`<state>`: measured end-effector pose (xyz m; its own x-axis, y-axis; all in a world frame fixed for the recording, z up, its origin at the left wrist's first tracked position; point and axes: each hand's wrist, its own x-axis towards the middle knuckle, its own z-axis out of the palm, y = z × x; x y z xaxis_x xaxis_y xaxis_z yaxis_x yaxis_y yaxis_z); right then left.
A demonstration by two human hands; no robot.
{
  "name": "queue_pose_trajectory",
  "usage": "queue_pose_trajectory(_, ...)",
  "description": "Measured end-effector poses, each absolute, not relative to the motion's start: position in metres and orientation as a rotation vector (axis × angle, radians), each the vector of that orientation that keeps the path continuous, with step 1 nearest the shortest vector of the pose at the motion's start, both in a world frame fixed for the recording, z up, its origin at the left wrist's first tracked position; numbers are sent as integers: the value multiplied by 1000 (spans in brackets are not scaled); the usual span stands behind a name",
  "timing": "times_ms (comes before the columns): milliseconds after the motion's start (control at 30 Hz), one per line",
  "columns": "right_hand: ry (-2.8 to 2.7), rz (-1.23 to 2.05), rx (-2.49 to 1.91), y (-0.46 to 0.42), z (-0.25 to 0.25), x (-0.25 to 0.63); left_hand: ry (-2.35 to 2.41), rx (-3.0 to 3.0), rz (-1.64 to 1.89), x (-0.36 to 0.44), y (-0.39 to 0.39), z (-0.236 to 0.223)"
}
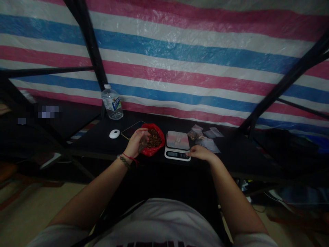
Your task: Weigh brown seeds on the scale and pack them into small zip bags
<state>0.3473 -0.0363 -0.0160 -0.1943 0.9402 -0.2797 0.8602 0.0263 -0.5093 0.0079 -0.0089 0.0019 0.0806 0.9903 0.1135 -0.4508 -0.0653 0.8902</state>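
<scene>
My left hand (135,141) is closed on a small clear plastic bag (142,145) with brown bits in it, at the left rim of a red plastic bag (151,151). Brown granular pieces (154,138) fill the open red bag. Right of it stands a white digital kitchen scale (167,157) with a shiny square plate. A pale patch shows on the plate; I cannot tell whether it is a reflection. My right hand (203,153) has its fingers curled, one fingertip touching the buttons at the scale's front right corner. The display's reading is too small to make out.
Small filled zip bags (195,133) and flat clear bags (208,145) lie right of the scale. A phone-like dark slab (131,129), white mouse (114,133) and clear bottle (112,104) are left. Black frame posts (92,51) and a striped sheet (180,75) bound the black table (154,168).
</scene>
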Motion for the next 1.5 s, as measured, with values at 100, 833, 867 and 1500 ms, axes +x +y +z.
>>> queue_pose_trajectory(100, -2140, 925, -1914, -36, -15, 348, 753, 974, 1390, 9, -10, 2)
queue_pose_trajectory(833, -1920, 1143, -1972, -44, -6, 364, 724, 942, 1386, 7, -9, 2)
queue_pose_trajectory(867, -1900, 1133, -1963, -46, -1, 365, 727, 938, 1392, 7, -9, 2)
queue_pose_trajectory(1500, -2875, 388, -1428, 40, 23, 153, 707, 918, 1488, 7, 7, -17)
